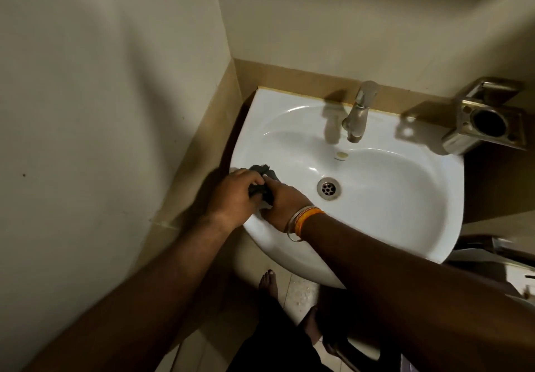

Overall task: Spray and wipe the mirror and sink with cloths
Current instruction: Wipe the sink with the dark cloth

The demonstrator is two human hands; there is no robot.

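A white sink (pixel 405 197) hangs in the corner, its drain (pixel 328 187) near the bowl's middle. A dark cloth (pixel 265 180) lies bunched on the sink's left rim. My left hand (pixel 231 195) grips the cloth from the left. My right hand (pixel 282 206), with bangles on its wrist, holds the same cloth from the right, fingers curled into it. Both hands meet over the left front of the bowl. No mirror or spray bottle is in view.
A metal tap (pixel 357 113) stands at the back of the sink. A metal holder (pixel 486 119) is fixed to the wall at the right. Beige walls close in on the left and behind. My bare feet (pixel 267 284) stand on the tiled floor below.
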